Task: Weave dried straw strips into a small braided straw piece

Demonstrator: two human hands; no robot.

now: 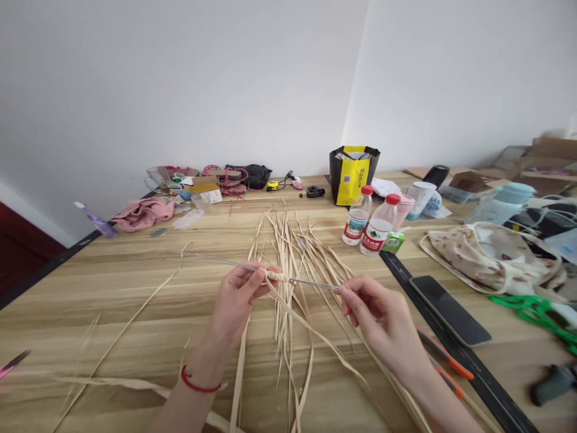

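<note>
Left hand [241, 293]: fingers are clamping on the weave [276, 276], thumb on the near side; a red bracelet [202, 389] is sitting on that wrist.
Right hand [383, 310]: thumb and fingers are pinching the right end of a thin metal rod [315, 283], so yeah, they're together on that.
Weave: it's sitting on the rod mid-scene, held up above the worktop [216, 222], its left end tucked into the left hand, one pale strip trailing off toward the near right.
Rod: it's running out past the left hand too, but it's getting blurry there, so can't tell if it's one or two.
Straw [283, 240]: loads of it is lying under and beyond the hands, fanning out on the far side, with more lying off to the left.
Far right: two red-capped bottles [377, 233] are standing just in front of a yellow and black bag [350, 180].
Near right: a phone [451, 310] is lying face up or down, can't tell, and an orange-handled tool [460, 367] is partly hiding behind the right arm.
Far left: a pink cloth [143, 213] is lying crumpled beside a purple tube [98, 221].
</note>
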